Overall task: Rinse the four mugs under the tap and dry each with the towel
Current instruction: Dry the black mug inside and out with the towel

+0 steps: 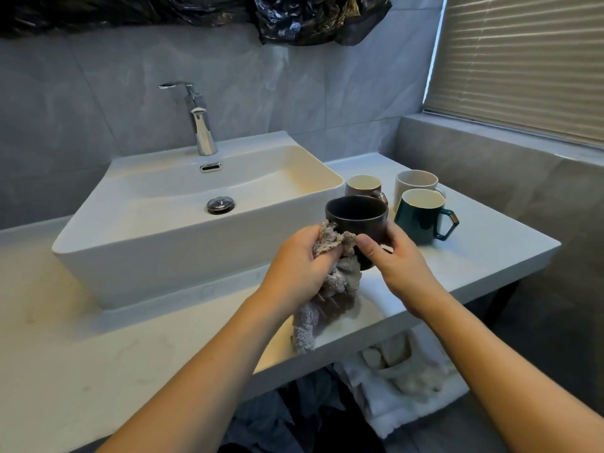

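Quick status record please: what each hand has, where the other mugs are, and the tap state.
left hand: grips grey towel, pressed against the dark mug
right hand: holds dark mug, upright, above the counter
other mugs: brown mug, white mug, green mug, all upright on the counter, right of the sink
tap: no water visible

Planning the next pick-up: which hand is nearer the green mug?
Right. The right hand, holding the dark mug, sits just left of the green mug; the left hand, gripping the towel, is farther left.
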The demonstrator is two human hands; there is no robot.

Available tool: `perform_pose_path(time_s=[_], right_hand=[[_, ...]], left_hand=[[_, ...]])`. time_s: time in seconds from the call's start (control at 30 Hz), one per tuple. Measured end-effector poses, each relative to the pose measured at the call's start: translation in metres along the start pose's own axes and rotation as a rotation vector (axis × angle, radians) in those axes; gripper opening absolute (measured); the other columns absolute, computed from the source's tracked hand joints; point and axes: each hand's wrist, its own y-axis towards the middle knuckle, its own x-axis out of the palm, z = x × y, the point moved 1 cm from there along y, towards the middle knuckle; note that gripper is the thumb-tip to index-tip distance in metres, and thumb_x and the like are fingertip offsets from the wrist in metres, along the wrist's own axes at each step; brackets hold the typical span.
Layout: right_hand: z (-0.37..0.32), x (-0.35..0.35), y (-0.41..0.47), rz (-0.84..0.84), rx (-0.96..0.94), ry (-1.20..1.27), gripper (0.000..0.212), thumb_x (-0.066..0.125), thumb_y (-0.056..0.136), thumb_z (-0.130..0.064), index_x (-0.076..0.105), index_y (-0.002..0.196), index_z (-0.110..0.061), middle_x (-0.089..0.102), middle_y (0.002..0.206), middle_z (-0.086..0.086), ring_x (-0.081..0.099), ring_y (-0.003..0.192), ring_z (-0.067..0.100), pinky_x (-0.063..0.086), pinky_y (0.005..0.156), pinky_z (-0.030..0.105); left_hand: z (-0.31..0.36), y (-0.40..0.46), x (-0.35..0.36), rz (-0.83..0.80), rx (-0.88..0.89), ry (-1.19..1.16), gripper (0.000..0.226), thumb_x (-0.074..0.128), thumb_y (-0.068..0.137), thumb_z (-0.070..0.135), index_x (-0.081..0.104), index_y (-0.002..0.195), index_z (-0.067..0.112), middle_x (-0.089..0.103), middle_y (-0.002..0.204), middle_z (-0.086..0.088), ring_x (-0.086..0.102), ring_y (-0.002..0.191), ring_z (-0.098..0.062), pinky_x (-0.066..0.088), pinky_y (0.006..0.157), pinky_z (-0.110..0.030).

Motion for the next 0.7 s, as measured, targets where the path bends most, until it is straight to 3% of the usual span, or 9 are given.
perform_pose_path(time_s=[0.17, 0.3, 0.4, 0.57, 0.7], right_hand=[[0.02, -0.024, 0.015, 0.089, -0.015, -0.154, 0.043, 0.064, 0.094, -0.028, 0.054, 0.136, -0.028, 0.066, 0.115, -0.017, 0.06, 0.099, -0.014, 0.049, 0.075, 0.006], [0.034, -0.033, 0.028, 0.129, -0.023, -0.192, 0.046, 0.063, 0.095, -0.03, 0.05, 0.14, -0.029, 0.065, 0.121, -0.014, 0.06, 0.11, -0.002, 0.051, 0.087, 0.016], [0.041, -0.037, 0.036, 0.138, -0.022, -0.206, 0.048, 0.062, 0.096, -0.03, 0.047, 0.141, -0.034, 0.062, 0.119, -0.021, 0.057, 0.108, -0.008, 0.048, 0.082, 0.009], [0.054, -0.04, 0.043, 0.154, -0.038, -0.181, 0.048, 0.061, 0.097, -0.026, 0.045, 0.141, -0.035, 0.06, 0.119, -0.027, 0.054, 0.108, -0.017, 0.045, 0.081, 0.003], [0.062, -0.04, 0.048, 0.166, -0.042, -0.184, 0.049, 0.059, 0.098, -0.028, 0.043, 0.144, -0.034, 0.061, 0.127, -0.019, 0.055, 0.116, -0.005, 0.046, 0.092, 0.013]], left_hand=[[-0.008, 0.025, 0.031, -0.081, 0.024, 0.072, 0.011, 0.058, 0.097, 0.03, 0.062, 0.106, 0.025, 0.064, 0.103, 0.004, 0.061, 0.098, -0.013, 0.052, 0.086, -0.038], [-0.015, 0.042, 0.051, -0.067, 0.002, 0.098, 0.011, 0.059, 0.098, 0.027, 0.062, 0.106, 0.021, 0.061, 0.103, 0.002, 0.058, 0.095, -0.014, 0.05, 0.083, -0.035], [-0.023, 0.051, 0.063, -0.057, -0.009, 0.071, 0.012, 0.058, 0.098, 0.027, 0.062, 0.107, 0.021, 0.062, 0.104, 0.002, 0.06, 0.098, -0.013, 0.051, 0.086, -0.037], [-0.033, 0.061, 0.073, -0.061, 0.008, 0.087, 0.01, 0.059, 0.098, 0.025, 0.062, 0.107, 0.022, 0.059, 0.103, 0.004, 0.056, 0.097, -0.009, 0.046, 0.082, -0.023], [-0.038, 0.066, 0.077, -0.081, 0.026, 0.091, 0.006, 0.059, 0.098, 0.024, 0.059, 0.104, 0.025, 0.055, 0.1, 0.006, 0.054, 0.093, -0.005, 0.041, 0.076, -0.015]])
